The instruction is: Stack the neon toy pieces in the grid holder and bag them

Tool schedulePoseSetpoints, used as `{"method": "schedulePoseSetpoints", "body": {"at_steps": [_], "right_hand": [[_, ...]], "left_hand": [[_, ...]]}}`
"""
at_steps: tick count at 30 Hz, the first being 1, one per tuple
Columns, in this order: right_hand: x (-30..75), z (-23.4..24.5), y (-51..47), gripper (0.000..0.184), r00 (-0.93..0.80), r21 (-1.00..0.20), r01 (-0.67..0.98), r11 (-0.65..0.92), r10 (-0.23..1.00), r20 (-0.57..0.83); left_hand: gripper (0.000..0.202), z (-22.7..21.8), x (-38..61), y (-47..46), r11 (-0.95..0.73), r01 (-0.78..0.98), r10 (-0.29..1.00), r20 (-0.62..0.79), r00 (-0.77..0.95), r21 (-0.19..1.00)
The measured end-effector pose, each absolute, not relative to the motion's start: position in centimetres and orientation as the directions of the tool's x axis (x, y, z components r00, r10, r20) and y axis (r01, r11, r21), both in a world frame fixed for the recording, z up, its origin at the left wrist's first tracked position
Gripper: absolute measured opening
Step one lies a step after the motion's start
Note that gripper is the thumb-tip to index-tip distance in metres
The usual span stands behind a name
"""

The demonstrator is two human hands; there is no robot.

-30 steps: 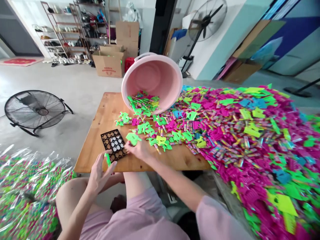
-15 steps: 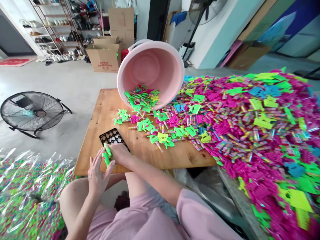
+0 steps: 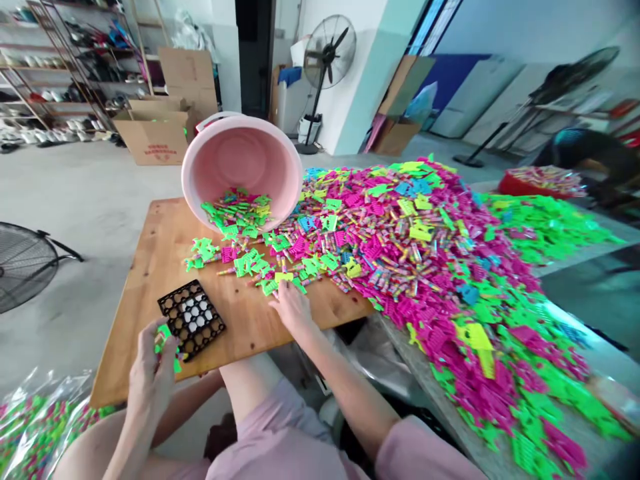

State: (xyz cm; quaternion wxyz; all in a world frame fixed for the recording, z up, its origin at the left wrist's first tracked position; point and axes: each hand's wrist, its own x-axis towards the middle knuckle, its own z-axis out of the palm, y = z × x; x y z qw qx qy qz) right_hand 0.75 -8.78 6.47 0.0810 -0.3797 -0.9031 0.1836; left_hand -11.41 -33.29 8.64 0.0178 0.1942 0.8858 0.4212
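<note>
Holding small green plastic pieces (image 3: pixel 163 335), the left hand (image 3: pixel 150 367) has its thumb and fingers curled closely around them, just beside the left side of the black grid tray (image 3: pixel 179 292). The tray lies flat on the wooden board (image 3: pixel 243 320), near its front left edge. White parts (image 3: pixel 196 313) show in a group of the tray's openings; wood-coloured surface shows through other openings.

The right hand (image 3: pixel 293 308) extends over the board, to the right of the tray and apart from it. Its fingertips are at a yellow piece (image 3: pixel 284 276) on the front margin of the loose green pieces (image 3: pixel 250 262). Whether these fingers grip the piece or only touch it cannot be determined.

Behind the loose pieces, the pink tub (image 3: pixel 245 153) rests tipped on its side, mouth toward the person, with mostly green pieces lying inside its lower wall. To the right, a large mixed pile (image 3: pixel 400 247) of pink, green, yellow and blue pieces extends beyond the board.

At lower left is clear plastic wrapping (image 3: pixel 37 427) over coloured pieces. A black fan (image 3: pixel 25 260) sits on the floor at left; an open cardboard box (image 3: pixel 155 141) stands behind the board.
</note>
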Motion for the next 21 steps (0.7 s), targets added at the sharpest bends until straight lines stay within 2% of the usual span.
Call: {"method": "schedulePoseSetpoints", "body": {"at_steps": [1, 3, 7, 9, 10, 13, 14, 18, 21], "right_hand": [[1.3, 6.4, -8.0, 0.03, -0.693, -0.385, 0.678, 0.626, 0.719, -0.053], [1.5, 6.1, -7.7, 0.024, -0.72, -0.452, 0.654, 0.606, 0.683, -0.125], [0.1, 5.4, -10.3, 0.017, -0.792, -0.718, 0.523, 0.46, 0.574, -0.209], [-1.6, 5.3, -12.1, 0.01, -0.842, -0.809, 0.428, 0.402, 0.504, -0.194], [-2.7, 5.4, -13.0, 0.006, -0.866, -0.838, 0.363, 0.408, 0.479, -0.143], [-7.0, 5.9, -15.4, 0.005, -0.919, -0.862, 0.154, 0.483, 0.39, 0.055], [-8.5, 6.0, -16.1, 0.005, -0.937, -0.864, 0.104, 0.493, 0.34, 0.081], [-12.2, 5.5, -17.9, 0.007, -0.985, -0.837, -0.023, 0.547, 0.129, 0.111], [-12.3, 4.5, -18.5, 0.013, -0.984, -0.777, -0.048, 0.627, 0.106, 0.146]], "left_hand": [[0.042, 8.8, -11.3, -33.4, 0.578, 0.324, 0.362, 0.12, -0.925, 0.749], [0.041, 9.0, -11.1, -33.6, 0.612, 0.302, 0.348, 0.094, -0.933, 0.731], [0.042, 8.7, -11.2, -34.0, 0.58, 0.196, 0.309, 0.009, -0.951, 0.79], [0.041, 8.5, -11.4, -34.1, 0.51, 0.15, 0.342, -0.039, -0.939, 0.847], [0.04, 8.5, -11.4, -34.0, 0.482, 0.137, 0.358, -0.052, -0.932, 0.865], [0.036, 8.8, -11.3, -33.7, 0.419, 0.115, 0.358, -0.047, -0.932, 0.901], [0.036, 9.0, -11.3, -33.6, 0.398, 0.102, 0.356, -0.051, -0.933, 0.912], [0.043, 10.1, -10.7, -33.2, 0.36, 0.083, 0.351, -0.052, -0.935, 0.929], [0.047, 10.3, -10.4, -33.1, 0.404, 0.139, 0.362, -0.018, -0.932, 0.904]]}}
